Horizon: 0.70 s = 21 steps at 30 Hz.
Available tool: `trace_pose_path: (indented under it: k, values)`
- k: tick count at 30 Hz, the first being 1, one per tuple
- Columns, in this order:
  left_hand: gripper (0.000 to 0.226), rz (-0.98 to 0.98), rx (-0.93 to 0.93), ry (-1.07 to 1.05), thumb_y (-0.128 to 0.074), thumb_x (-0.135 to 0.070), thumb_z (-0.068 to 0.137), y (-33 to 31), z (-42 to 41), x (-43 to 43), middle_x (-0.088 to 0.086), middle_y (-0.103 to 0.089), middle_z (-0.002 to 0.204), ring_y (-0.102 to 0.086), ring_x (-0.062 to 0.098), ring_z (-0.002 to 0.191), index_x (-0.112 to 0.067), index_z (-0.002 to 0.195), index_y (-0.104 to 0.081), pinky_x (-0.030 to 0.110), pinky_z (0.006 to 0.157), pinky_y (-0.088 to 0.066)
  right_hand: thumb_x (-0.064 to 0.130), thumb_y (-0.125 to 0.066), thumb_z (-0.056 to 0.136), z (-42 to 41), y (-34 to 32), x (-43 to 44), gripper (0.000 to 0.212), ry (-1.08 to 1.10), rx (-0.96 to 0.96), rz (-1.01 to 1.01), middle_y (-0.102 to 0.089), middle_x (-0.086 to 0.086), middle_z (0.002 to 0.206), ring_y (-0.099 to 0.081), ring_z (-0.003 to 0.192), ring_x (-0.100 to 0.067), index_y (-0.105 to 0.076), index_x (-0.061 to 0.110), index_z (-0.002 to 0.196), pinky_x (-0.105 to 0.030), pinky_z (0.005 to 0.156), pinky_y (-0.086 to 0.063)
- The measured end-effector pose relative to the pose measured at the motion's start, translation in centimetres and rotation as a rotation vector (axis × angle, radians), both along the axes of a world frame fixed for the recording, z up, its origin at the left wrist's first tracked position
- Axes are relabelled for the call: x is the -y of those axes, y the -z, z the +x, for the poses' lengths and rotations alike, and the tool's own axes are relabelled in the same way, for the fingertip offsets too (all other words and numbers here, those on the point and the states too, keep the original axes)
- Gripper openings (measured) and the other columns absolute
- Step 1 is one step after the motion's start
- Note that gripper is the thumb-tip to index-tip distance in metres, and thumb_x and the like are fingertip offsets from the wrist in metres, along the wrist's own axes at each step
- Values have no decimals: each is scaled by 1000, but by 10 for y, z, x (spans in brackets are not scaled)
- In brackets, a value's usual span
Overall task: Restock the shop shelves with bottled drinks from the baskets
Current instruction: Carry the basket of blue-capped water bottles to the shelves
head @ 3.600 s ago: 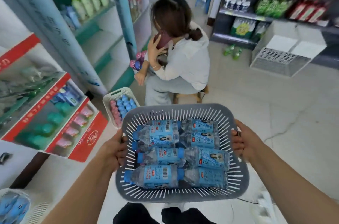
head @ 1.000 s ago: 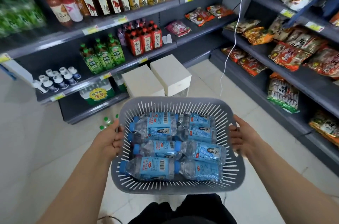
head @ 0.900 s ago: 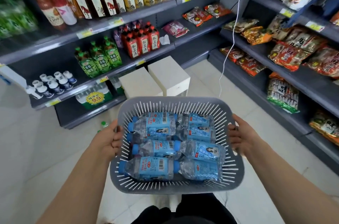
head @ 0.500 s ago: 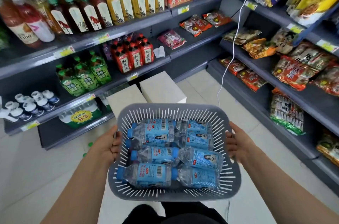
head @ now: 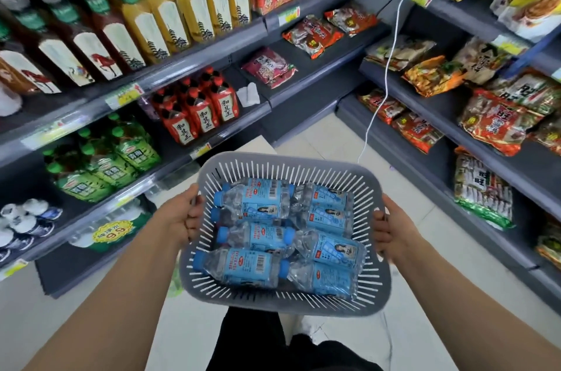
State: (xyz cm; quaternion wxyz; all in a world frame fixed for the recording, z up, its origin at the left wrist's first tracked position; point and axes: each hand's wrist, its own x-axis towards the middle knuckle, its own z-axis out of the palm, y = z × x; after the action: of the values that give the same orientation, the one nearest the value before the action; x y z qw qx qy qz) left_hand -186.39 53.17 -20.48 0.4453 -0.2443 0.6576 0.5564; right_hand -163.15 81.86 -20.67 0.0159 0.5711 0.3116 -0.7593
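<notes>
Since the frame half a second before, I had come closer to the shelves: the drink racks had grown larger and slid toward the left edge, and the two white boxes on the floor had almost vanished behind the basket.

I held that grey slotted basket in the lower centre of the frame, a hand on each side. My left hand was curled around the left rim, fingers hooked over the edge into the slots. My right hand was wrapped around the right rim in the same way, fingers folded inward over the edge. Both grips were closed tight on the plastic.

Inside lay the water bottles, blue-capped with blue labels, all on their sides in two rough columns, touching one another; I counted about eight, though the ones underneath were partly hidden.

In the upper left stood tall tea bottles on a grey shelf. Below them, in the centre left, sat red-labelled bottles, and further left the green-labelled bottles. Small white-capped bottles stood at the far left edge. Snack packets filled the shelves on the right, and a white cord hung down in the upper middle.
</notes>
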Motion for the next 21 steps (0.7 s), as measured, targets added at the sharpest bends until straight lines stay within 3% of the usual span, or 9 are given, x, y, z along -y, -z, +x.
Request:
trace_pose_path:
  k: [12,21]
  values:
    - [42,-124,-86,416,-36,-50,98,25,-180,-82,-7,-30,34,-22,5,27,-22,68,-45,14,36,-15,54,-46,91,-93,48,32,55,398,-123,-133,-29,8,35,-20,26,-7,-33,23,48,-10,30,-17]
    - [47,-245,-122,640,-37,-57,95,62,-256,-142,-10,-30,37,-20,10,44,-24,64,-46,25,47,-15,60,-44,89,-143,87,46,51,527,14,-151,-25,8,37,-17,30,-9,-29,25,56,-15,36,-11]
